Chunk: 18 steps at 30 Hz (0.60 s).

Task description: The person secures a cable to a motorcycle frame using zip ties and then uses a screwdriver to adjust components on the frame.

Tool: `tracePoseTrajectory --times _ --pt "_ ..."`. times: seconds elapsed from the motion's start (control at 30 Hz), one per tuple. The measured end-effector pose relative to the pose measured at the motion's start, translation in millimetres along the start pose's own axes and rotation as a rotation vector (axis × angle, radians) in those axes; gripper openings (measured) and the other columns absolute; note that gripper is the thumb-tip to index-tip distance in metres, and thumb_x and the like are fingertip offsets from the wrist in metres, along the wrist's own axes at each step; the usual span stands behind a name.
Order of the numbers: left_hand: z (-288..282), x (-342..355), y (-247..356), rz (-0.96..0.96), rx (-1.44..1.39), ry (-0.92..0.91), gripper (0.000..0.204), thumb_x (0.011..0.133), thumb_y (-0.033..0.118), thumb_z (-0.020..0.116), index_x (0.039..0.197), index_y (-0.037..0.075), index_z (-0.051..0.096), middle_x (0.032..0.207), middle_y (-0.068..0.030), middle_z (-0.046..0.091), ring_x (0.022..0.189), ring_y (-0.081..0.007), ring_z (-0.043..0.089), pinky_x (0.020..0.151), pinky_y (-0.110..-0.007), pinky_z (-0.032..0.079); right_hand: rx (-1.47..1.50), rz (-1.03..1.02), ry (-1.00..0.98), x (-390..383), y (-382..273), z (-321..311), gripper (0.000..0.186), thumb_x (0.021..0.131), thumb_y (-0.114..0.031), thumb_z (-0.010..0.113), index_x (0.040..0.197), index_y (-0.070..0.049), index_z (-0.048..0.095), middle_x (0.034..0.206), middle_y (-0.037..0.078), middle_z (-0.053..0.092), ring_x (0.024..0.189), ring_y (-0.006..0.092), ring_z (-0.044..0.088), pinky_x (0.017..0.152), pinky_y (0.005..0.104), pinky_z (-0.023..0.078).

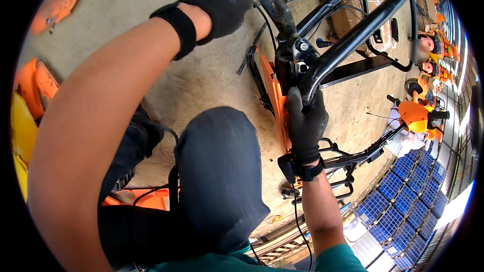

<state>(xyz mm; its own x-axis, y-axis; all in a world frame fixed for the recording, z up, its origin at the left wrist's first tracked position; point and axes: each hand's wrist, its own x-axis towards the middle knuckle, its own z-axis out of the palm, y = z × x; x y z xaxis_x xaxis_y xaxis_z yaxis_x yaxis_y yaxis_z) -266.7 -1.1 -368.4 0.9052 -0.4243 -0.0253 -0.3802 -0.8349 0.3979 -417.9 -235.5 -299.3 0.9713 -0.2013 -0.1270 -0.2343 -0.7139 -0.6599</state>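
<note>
A black tubular vehicle frame point(348, 35), like that of a small motorbike, stands in front of me with a bolted joint point(301, 46) at its middle. My right hand point(307, 126), in a black glove, is closed round the frame's lower tube just below that joint. Beside it runs an upright orange panel point(275, 100). My left hand point(222, 12), gloved too, is curled shut at the upper middle, close to the frame's left tube. Its fingertips are hidden, so whatever they hold cannot be made out.
Orange plastic parts point(55, 10) and a yellow part point(24, 141) lie at the left. Cardboard boxes point(375, 17) stand behind the frame. An orange vehicle with handlebars point(414, 116), blue grid crates point(403, 186) and people are at the right. My knee point(219, 171) rises in the middle.
</note>
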Motion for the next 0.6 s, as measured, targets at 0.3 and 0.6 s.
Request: tracePoseTrajectory --times 0.3,0.6 --pt "-127.4 -2.3 -19.6 0.406 0.305 0.080 0.026 0.089 0.025 0.056 0.103 0.004 0.063 0.098 -0.0142 0.067 0.091 -0.0310 0.064 0.081 -0.040 0.051 -0.164 -0.147 0.073 1.1 3.2 -4.3 0.031 0.086 -0.030 0.071 0.092 -0.002 0.061 0.065 0.014 0.064 0.057 0.0313 0.064 0.053 0.0377 0.049" --pt "-249.0 0.3 9.4 0.030 -0.037 0.114 0.020 0.081 0.019 0.057 0.078 0.002 0.065 0.066 -0.0128 0.061 0.066 -0.0256 0.061 0.062 -0.038 0.047 -0.179 -0.145 0.059 -1.0 4.9 -8.2 0.035 0.087 -0.036 0.068 0.082 -0.003 0.056 0.063 0.015 0.063 0.057 0.0341 0.063 0.053 0.0411 0.049"
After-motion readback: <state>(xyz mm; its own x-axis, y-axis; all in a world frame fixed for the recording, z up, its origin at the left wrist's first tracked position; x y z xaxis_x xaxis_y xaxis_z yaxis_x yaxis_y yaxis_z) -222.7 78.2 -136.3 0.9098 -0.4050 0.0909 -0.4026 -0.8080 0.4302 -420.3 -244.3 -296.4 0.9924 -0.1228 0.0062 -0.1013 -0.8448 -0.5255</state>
